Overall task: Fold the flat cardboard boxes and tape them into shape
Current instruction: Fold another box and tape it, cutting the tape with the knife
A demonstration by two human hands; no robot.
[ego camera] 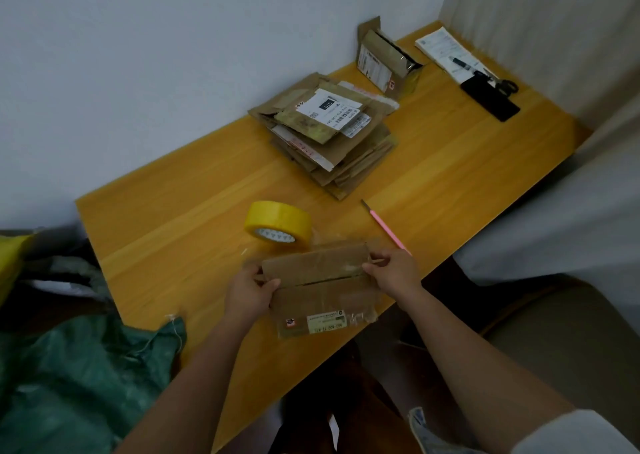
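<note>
My left hand (250,292) pinches the left end of the box (322,285), thumb curled over its top face, and my right hand (393,271) pinches the right end the same way, so both are clamped on the one piece of cardboard, which I hold at the near edge of the table (166,231). The box runs long from left to right between them, and the seam where its two flaps meet runs the same way, from one hand to the other; the gap looks unsealed, though glossy old tape clouds the surface. I judge a strip must go along that seam. Just beyond the box, toward its left half, sits the tape (278,223), nearer my left hand. The pink knife (386,226) lies beyond my right hand, angled away from me. Farther back, well apart, is the stack (325,134) of flat boxes waiting, and past it one box standing at the wall.
</note>
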